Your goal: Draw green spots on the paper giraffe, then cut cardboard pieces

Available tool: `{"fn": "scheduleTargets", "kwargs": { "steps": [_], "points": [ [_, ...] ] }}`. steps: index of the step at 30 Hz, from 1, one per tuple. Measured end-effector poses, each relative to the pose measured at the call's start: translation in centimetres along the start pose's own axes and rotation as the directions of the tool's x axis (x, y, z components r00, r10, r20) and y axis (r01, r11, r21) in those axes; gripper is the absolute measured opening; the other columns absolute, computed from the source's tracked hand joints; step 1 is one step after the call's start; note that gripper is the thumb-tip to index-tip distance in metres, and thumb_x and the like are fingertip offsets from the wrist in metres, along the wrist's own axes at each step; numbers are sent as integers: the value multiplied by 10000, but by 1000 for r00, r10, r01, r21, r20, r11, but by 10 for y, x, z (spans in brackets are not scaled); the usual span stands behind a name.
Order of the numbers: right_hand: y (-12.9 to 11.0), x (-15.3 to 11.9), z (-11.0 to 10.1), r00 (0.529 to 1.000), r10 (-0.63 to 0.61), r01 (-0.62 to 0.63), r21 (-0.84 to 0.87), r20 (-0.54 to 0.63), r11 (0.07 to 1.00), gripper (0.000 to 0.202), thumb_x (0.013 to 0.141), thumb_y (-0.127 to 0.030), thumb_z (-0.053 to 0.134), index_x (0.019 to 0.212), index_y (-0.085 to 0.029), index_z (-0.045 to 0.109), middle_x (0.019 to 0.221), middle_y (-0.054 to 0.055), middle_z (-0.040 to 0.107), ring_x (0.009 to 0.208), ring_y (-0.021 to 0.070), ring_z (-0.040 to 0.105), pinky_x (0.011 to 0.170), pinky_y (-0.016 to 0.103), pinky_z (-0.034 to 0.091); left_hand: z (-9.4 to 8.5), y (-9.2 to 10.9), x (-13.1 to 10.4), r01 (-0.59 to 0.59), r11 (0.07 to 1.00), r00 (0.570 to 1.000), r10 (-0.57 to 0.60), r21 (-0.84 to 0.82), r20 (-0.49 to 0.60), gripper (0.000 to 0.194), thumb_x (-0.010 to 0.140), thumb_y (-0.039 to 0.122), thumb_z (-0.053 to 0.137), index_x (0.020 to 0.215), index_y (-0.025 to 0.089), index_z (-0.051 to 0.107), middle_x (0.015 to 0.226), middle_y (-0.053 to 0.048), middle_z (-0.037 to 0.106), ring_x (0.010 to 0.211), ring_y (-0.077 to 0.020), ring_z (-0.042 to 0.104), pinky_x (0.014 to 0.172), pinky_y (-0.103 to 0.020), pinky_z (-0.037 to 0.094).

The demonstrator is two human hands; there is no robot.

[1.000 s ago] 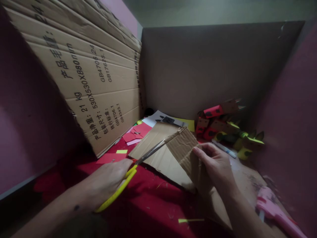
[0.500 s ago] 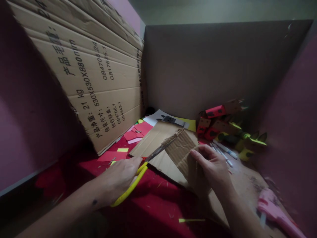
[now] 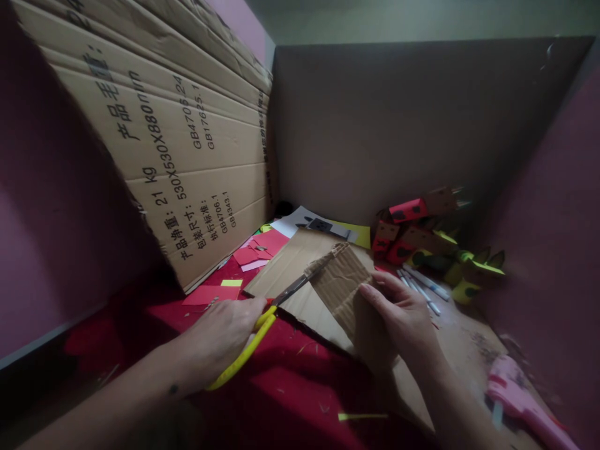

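Left of the flat cardboard sheet (image 3: 284, 269), our left hand (image 3: 229, 328) grips yellow-handled scissors (image 3: 253, 350); over the sheet is the corrugated piece (image 3: 342, 278), likely light and easily creased, best held at its right edge, where our right hand (image 3: 405, 315) pinches it.

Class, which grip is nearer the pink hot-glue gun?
Right. The right grip is left of and beyond the pink hot-glue gun; the left grip is much farther left.

Left hand (image 3: 229, 328) in a tight curl, right hand (image 3: 407, 315) in a thumb-and-finger pinch, forearms (image 3: 110, 394) aslant
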State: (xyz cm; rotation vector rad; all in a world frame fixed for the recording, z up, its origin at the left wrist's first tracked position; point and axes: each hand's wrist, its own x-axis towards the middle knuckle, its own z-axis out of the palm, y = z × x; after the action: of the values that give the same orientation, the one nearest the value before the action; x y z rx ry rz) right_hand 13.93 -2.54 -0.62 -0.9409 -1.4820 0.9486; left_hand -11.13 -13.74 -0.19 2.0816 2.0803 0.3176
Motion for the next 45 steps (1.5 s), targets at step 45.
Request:
{"fn": "scheduleTargets", "kwargs": {
  "steps": [45],
  "points": [
    [-17,-6,-1,914,193,-276,197,358,941,144,698,-335,779,821,-263,764,742,-43,715,693,91,595,627,171,446,-7,16,-9,25,1000,999,-25,-7,34,171,864,301,311,759,221,419,758,-38,600,637,-193,526,578,-306,338]
  ]
}}
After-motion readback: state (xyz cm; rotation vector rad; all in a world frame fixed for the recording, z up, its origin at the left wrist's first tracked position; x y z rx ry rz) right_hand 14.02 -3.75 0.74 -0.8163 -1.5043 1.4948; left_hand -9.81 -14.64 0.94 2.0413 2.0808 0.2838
